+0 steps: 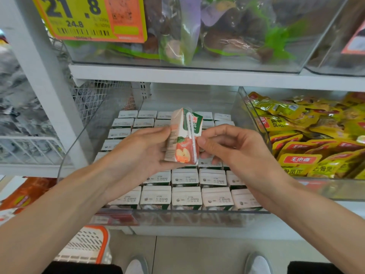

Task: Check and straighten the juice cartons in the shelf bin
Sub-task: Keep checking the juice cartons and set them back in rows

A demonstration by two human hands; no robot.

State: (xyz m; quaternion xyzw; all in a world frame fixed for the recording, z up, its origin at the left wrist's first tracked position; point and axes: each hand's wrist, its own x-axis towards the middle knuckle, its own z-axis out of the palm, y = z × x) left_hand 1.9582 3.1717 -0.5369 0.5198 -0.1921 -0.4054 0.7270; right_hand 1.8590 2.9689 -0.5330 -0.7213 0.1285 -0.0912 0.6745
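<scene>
A white shelf board [197,77] ran above the left hand [138,151], with a white post [39,86] and wire mesh [88,95] further left. Right of the right hand [237,153], yellow snack packets [306,139] filled a clear bin [335,190]; pale floor tiles [197,252] lay below.

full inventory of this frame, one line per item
clear bin: one, transparent, centre, under the hands
juice cartons: many in rows, white tops, upright in the clear bin
held juice carton: one, white-green with apple print, above the rows
snack packets: many, yellow-red, right of the clear bin
bagged produce: several, brown-green, top
price tag: one, yellow-orange, top left
basket: one, white-orange, bottom left
shoes: two, grey, bottom
left hand: grips the held juice carton's left side
right hand: pinches its right edge
</scene>
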